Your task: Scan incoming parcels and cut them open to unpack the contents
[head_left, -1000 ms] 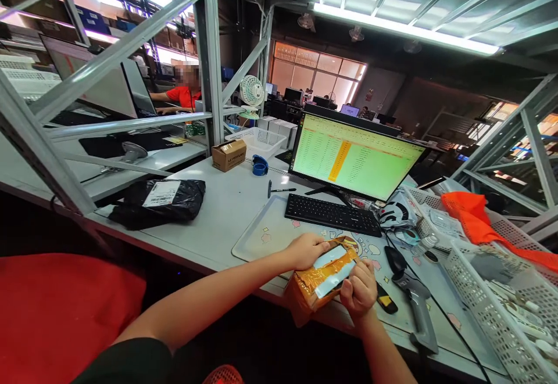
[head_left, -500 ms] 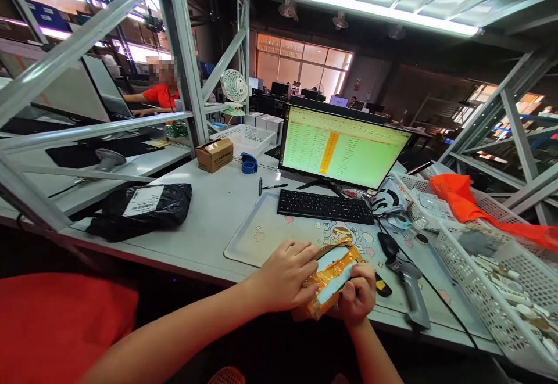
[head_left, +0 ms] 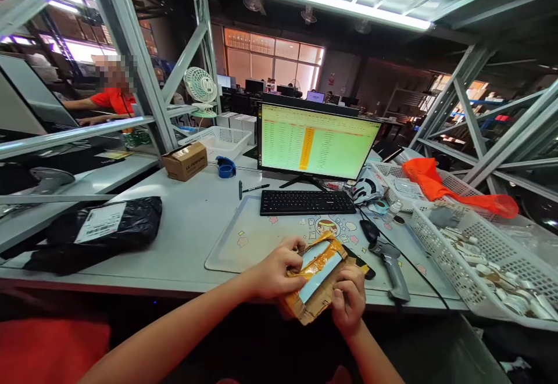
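Note:
Above the front edge of the desk I hold a small cardboard box [head_left: 320,300] bound with shiny brown tape. Its top is partly open, and something pale blue and flat shows inside, with a strip of tape across it. My left hand [head_left: 281,271] grips the box's left side, thumb and fingers on the taped edge. On the right, my right hand [head_left: 351,294] has its fingers curled around a cardboard flap that is folded outward. A black and yellow object [head_left: 361,265], partly hidden behind the box, lies on the printed desk mat [head_left: 244,244].
A black wrapped parcel [head_left: 143,224] with a white label lies at left. A brown carton [head_left: 186,162], keyboard [head_left: 307,203] and monitor [head_left: 314,146] stand behind. A barcode scanner [head_left: 394,273], mouse [head_left: 369,231] and white basket of small bottles [head_left: 436,244] are at right. A co-worker sits far left.
The right flap has been pulled outward, uncovering more of the pale blue contents. My left hand's fingers have curled in at the box's edge. The whole view has shifted to the right.

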### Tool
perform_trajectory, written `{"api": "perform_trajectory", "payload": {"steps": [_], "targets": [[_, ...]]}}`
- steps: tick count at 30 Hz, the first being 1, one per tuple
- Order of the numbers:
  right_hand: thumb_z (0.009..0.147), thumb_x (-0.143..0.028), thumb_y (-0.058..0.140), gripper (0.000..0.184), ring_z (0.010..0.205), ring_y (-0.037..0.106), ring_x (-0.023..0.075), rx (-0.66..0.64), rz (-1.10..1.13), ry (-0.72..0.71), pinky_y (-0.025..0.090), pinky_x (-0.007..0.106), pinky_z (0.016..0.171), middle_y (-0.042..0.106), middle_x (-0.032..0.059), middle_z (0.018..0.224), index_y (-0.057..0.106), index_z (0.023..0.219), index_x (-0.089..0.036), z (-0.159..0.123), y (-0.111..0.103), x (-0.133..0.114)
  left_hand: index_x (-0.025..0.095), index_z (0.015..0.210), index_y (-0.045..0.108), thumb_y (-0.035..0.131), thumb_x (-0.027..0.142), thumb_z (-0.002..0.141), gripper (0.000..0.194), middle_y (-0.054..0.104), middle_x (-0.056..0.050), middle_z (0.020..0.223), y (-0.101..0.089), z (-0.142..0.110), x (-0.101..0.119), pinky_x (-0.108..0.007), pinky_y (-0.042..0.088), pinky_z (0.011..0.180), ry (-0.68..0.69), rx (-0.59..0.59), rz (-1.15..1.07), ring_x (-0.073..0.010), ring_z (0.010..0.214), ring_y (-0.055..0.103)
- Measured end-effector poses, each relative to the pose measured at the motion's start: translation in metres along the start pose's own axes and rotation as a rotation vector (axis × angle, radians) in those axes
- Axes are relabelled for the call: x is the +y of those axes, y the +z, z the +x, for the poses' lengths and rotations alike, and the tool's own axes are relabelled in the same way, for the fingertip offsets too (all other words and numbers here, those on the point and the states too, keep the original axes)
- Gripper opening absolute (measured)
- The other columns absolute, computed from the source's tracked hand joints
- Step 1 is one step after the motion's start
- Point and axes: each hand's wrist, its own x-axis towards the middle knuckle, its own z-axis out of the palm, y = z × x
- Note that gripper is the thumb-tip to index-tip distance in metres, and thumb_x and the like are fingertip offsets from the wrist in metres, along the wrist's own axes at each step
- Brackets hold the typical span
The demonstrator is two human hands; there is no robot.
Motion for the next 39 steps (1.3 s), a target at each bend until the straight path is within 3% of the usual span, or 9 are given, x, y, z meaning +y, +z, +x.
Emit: {"api": "perform_trajectory", "payload": {"steps": [4,7,12,15,20,24,28,35,39], "targets": [[0.087,-0.013,0.046,0.012,0.089,0.053,0.0212,-0.013,-0.006,0.011,0.041,0.047,0.092,0.054,0.0027,0.089,0.053,0.084,-0.021,-0.002,0.008,0.0,0.018,0.051,0.043,0.065,0.037,0.077,0.039,0.047,-0.006,0.099,0.007,0.0,-0.02,-0.037,0.045,0.09,-0.073,0.124,-0.16,-0.0229,0.098,0.05],[0.088,-0.012,0.044,0.013,0.09,0.053,0.0212,-0.027,0.007,0.015,0.04,0.047,0.093,0.054,0.0032,0.09,0.052,0.084,-0.021,0.002,0.01,0.001,0.018,0.052,0.047,0.055,0.029,0.081,0.032,0.05,-0.007,0.1,0.004,-0.006,-0.02,-0.037,0.047,0.089,-0.075,0.169,-0.099,-0.0229,0.098,0.053],[0.091,-0.013,0.04,0.017,0.088,0.051,0.0213,-0.062,-0.063,0.056,0.038,0.046,0.09,0.053,0.0036,0.088,0.051,0.081,-0.021,0.013,0.01,-0.003,0.018,0.078,0.065,0.058,0.036,0.087,0.021,0.054,-0.012,0.134,0.002,-0.024,0.012,-0.05,0.036,0.105,0.051,0.287,0.514,-0.0328,0.123,0.047],[0.092,-0.014,0.042,0.019,0.084,0.049,0.0209,-0.11,-0.123,0.079,0.038,0.045,0.087,0.051,0.0027,0.082,0.049,0.076,-0.021,0.022,0.015,-0.009,0.017,0.086,0.067,0.067,0.051,0.081,0.035,0.055,-0.016,0.137,0.012,-0.032,0.026,-0.055,0.035,0.103,0.014,0.305,0.707,-0.0375,0.123,0.046],[0.092,-0.016,0.044,0.025,0.078,0.045,0.0198,-0.152,-0.159,0.088,0.037,0.041,0.08,0.046,0.0012,0.074,0.044,0.068,-0.021,0.03,0.023,-0.01,0.019,0.076,0.067,0.073,0.046,0.076,0.028,0.062,-0.008,0.104,0.017,-0.026,0.015,-0.045,0.041,0.092,0.047,0.266,0.593,-0.0273,0.102,0.052],[0.092,-0.015,0.041,0.023,0.078,0.045,0.0195,-0.14,-0.103,0.039,0.034,0.041,0.079,0.048,0.0017,0.077,0.046,0.07,-0.02,0.026,0.021,-0.005,0.018,0.057,0.057,0.076,0.032,0.072,0.028,0.057,-0.004,0.095,0.007,-0.018,0.0,-0.039,0.041,0.092,0.112,0.244,0.336,-0.0217,0.098,0.049],[0.092,-0.015,0.038,0.022,0.082,0.046,0.0206,-0.141,-0.059,0.044,0.033,0.042,0.08,0.049,0.0027,0.079,0.05,0.074,-0.02,0.022,0.017,-0.004,0.017,0.052,0.048,0.067,0.023,0.077,0.032,0.053,-0.004,0.086,0.009,-0.019,-0.007,-0.034,0.043,0.083,0.201,0.337,0.183,-0.0187,0.09,0.047],[0.091,-0.016,0.039,0.022,0.08,0.045,0.0201,-0.116,-0.058,0.063,0.033,0.042,0.078,0.048,0.0024,0.078,0.047,0.071,-0.02,0.019,0.021,-0.011,0.018,0.052,0.044,0.055,0.012,0.081,0.032,0.053,-0.003,0.076,0.023,-0.031,-0.013,-0.035,0.042,0.074,0.366,0.526,0.228,-0.0168,0.079,0.047],[0.091,-0.017,0.041,0.022,0.083,0.05,0.0204,-0.128,-0.037,0.083,0.037,0.042,0.083,0.052,0.0026,0.08,0.052,0.072,-0.02,0.021,0.017,-0.013,0.019,0.051,0.047,0.054,0.015,0.081,0.031,0.054,-0.005,0.078,0.021,-0.029,-0.009,-0.036,0.044,0.076,0.323,0.487,0.29,-0.0184,0.082,0.048]]}}
